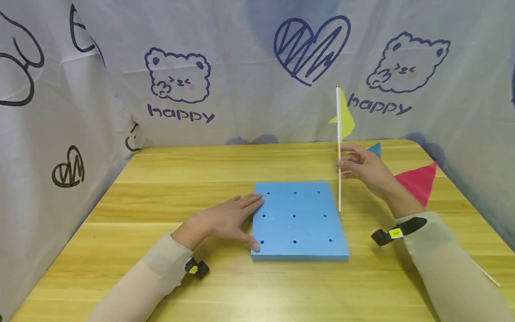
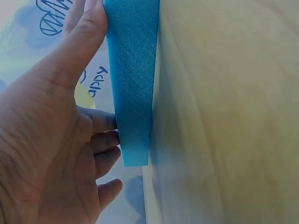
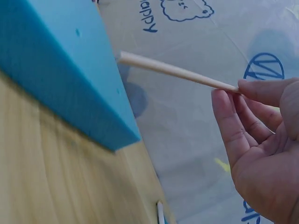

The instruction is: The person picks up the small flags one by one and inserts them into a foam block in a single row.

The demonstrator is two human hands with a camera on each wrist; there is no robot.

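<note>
A blue foam board (image 1: pixel 310 228) with rows of small holes lies flat on the table. My left hand (image 1: pixel 231 221) rests on its left edge, thumb and fingers spread and fairly straight, as the left wrist view (image 2: pixel 51 126) also shows. Between thumb and fingertips, my right hand (image 1: pixel 368 167) pinches the wooden stick of a yellow flag (image 1: pixel 347 118). That stick stands upright, its lower end beside the board's right edge in the head view. In the right wrist view the bare stick end (image 3: pixel 135 59) points toward the board (image 3: pixel 70 60).
Behind my right hand lies a blue flag (image 1: pixel 375 150). A red flag (image 1: pixel 418 181) is partly hidden by my right forearm, and a thin stick end (image 1: pixel 488 275) shows beyond the sleeve. A printed white cloth (image 1: pixel 241 67) hangs behind the wooden table (image 1: pixel 161 179).
</note>
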